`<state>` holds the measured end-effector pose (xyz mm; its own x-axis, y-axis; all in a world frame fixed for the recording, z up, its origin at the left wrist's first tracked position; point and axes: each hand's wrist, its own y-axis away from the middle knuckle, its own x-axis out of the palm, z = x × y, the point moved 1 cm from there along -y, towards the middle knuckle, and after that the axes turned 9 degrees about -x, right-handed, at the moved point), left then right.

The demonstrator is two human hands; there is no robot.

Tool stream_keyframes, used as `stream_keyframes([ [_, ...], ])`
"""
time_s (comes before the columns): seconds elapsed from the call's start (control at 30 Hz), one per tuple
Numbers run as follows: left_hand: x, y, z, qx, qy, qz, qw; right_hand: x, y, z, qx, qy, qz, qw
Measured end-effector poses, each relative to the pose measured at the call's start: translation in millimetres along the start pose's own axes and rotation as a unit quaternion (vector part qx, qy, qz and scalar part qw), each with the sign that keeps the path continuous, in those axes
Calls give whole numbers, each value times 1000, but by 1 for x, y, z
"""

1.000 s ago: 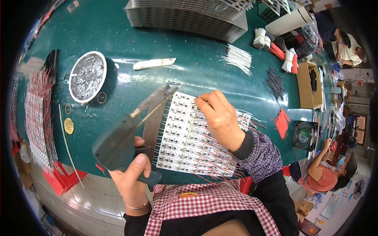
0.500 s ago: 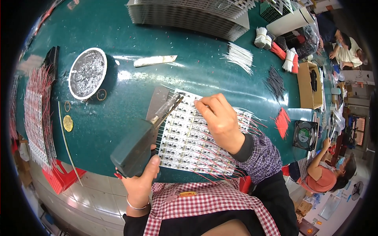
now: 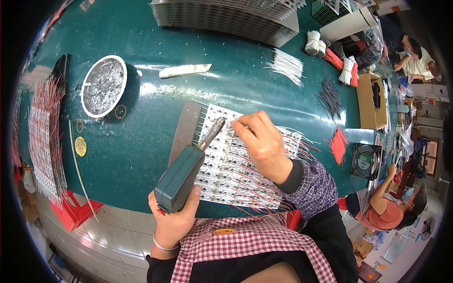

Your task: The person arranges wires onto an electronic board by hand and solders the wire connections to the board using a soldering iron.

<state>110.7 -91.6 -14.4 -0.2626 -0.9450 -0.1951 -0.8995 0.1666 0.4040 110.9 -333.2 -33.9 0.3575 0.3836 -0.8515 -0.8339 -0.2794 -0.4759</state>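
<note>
My left hand [image 3: 181, 217] is wrapped round a dark green soldering gun [image 3: 181, 177]. Its metal tip points up and right, over the top rows of a white circuit board panel [image 3: 211, 177]. My right hand [image 3: 265, 146] hovers at the panel's upper part, thumb and forefinger pinched together close to the tip. Whatever those fingers hold is too small to make out. Thin red, white and dark wires [image 3: 255, 188] trail from the panel toward its right side. A flat grey-brown strip [image 3: 185, 127] lies along the panel's left edge.
On the left stand a white bowl [image 3: 104, 87] of silvery scraps and wired boards [image 3: 42, 141]. White [image 3: 285, 67], black [image 3: 329, 98] and red wires [image 3: 338, 145] lie right, near a fan [image 3: 365, 161] and cardboard box [image 3: 372, 101]. Stacked panels [image 3: 226, 23] stand at the back. Other people sit far right.
The soldering gun has turned more upright and shifted right, its tip now nearer my right fingers. My left hand moved slightly right with it. My right hand stays almost in place.
</note>
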Motion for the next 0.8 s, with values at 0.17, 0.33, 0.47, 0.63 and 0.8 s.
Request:
stream_keyframes([
  [0.17,0,-3,-7,-18,22,28,999,0,0,1,4,-2,5,1000],
  [0.33,2,-5,-15,19,-10,37,999,2,1,1,4,2,10,1000],
  [0.47,2,-6,-19,86,-56,27,994,1,1,1,8,2,12,1000],
  [0.63,-4,3,0,18,-68,-9,997,1,1,1,11,1,10,1000],
  [0.8,-2,3,0,9,11,-8,1000,0,0,3,16,3,21,1000],
])
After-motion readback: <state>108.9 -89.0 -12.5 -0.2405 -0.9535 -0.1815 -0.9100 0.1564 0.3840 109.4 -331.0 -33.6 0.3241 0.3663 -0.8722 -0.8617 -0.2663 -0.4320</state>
